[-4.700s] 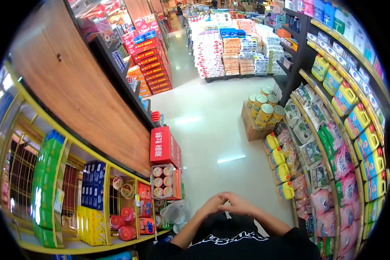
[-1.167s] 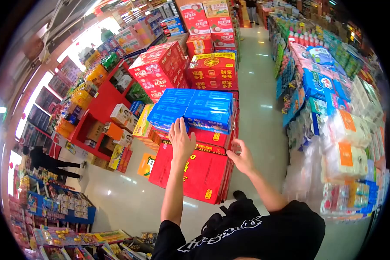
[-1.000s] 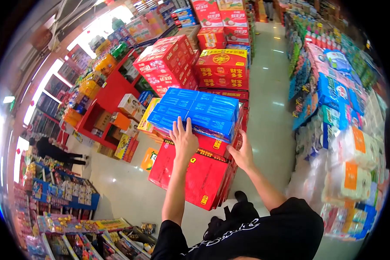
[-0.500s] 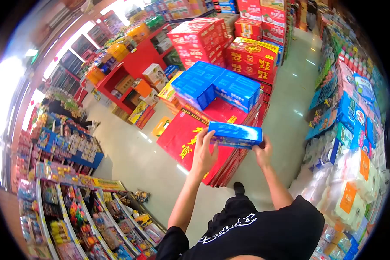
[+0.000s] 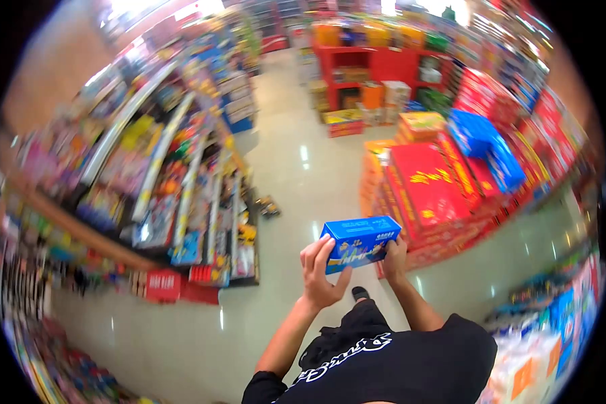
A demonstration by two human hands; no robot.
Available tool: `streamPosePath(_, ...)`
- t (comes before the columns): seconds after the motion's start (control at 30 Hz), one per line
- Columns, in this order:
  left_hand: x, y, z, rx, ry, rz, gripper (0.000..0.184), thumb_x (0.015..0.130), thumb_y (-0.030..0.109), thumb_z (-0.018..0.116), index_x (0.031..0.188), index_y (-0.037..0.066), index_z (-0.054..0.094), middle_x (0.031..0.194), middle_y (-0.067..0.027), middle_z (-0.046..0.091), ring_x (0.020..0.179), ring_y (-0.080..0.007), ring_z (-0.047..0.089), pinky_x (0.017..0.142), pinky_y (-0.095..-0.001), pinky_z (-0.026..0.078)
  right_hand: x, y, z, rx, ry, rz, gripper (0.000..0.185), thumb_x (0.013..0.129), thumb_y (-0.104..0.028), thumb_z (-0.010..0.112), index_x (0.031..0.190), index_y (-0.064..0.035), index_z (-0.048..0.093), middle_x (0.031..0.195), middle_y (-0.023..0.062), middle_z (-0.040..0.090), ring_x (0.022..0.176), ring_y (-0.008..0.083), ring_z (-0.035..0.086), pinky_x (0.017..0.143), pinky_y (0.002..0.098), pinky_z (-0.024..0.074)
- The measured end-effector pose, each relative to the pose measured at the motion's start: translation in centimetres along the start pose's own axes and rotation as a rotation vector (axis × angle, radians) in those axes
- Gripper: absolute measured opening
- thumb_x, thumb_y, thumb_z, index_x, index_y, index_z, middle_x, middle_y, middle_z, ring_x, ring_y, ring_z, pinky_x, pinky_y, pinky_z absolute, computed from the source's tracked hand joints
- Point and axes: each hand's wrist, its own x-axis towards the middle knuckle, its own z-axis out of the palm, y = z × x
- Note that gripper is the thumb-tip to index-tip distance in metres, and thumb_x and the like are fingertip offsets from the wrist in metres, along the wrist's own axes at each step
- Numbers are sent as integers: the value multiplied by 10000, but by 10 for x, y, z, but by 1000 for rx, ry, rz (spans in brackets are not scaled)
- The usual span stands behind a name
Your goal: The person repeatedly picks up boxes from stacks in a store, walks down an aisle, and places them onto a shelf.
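Note:
A blue carton [image 5: 361, 244] with printed pictures and white lettering is held out in front of my body, over the floor. My left hand [image 5: 322, 276] grips its left end, fingers on the near face and the thumb below. At the right end, my right hand [image 5: 395, 257] is closed on the carton, its fingers partly hidden. Beyond the carton, to the right, red boxes [image 5: 427, 176] with yellow characters are stacked low, and blue cartons [image 5: 473, 135] lie on top of them.
Tiered shelves [image 5: 182, 182] of small packaged goods stand on the left. A dark packet [image 5: 268, 206] lies on the floor beside them. Red shelving [image 5: 390, 64] with orange containers stands at the back. Wrapped white packs [image 5: 522, 367] are at the lower right.
The view has swung left, so the red stack now sits on the right and the shelves nearer. Both hands still hold the carton, which now shows its printed front face.

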Motion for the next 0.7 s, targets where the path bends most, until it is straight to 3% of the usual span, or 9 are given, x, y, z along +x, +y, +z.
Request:
streamPosePath(0.03,-12,2,-25,78,45,-10,696,719,134,767,1339,-27,493,1338,-224,504,1201,-379,480,1015,-463,397,-14,12,23,-76,-102,-51,275,839,-77,388,951,2,627,825,55,613,718,131,550,647,278,470)
streamPosePath(0.13,-40,10,-93,283,109,-75,760,743,240,762,1379,-27,445,1365,-232,455,1202,-387,445,1014,-490,353,-76,-24,106,-34,-316,107,287,864,-106,374,940,15,623,772,69,614,633,156,564,560,304,487)
streamPosePath(0.17,-52,10,-114,346,117,-109,785,749,271,761,1394,-26,427,1374,-236,440,1201,-390,437,1012,-499,341,-89,-17,127,-104,-374,46,290,883,-124,373,927,26,618,731,77,611,560,170,551,489,323,483)
streamPosePath(0.27,-94,8,-161,475,187,-243,854,755,322,767,1432,-24,377,1401,-246,402,1195,-403,427,1015,-522,320,-112,27,187,-34,-573,235,272,890,-135,384,892,8,615,725,56,599,583,150,541,518,295,463)
streamPosePath(0.4,-150,-16,-241,632,211,-342,971,733,351,799,1471,-32,297,1447,-272,323,1246,-433,373,1027,-549,291,-171,67,294,-73,-715,149,254,897,-162,387,816,-35,593,686,4,540,627,110,474,573,270,379)
streamPosePath(0.53,-188,-50,-350,745,185,-414,993,736,348,806,1474,-54,277,1456,-283,302,1251,-441,365,1044,-569,273,-248,92,396,-60,-886,205,251,874,-155,388,801,-18,585,718,13,559,661,120,480,596,291,382)
streamPosePath(0.7,-232,-76,-501,848,258,-667,957,768,261,803,1476,-73,253,1463,-295,293,1310,-456,330,1086,-533,290,-379,117,521,-187,-1030,241,293,845,-134,432,915,31,664,747,56,618,685,139,534,639,310,426)
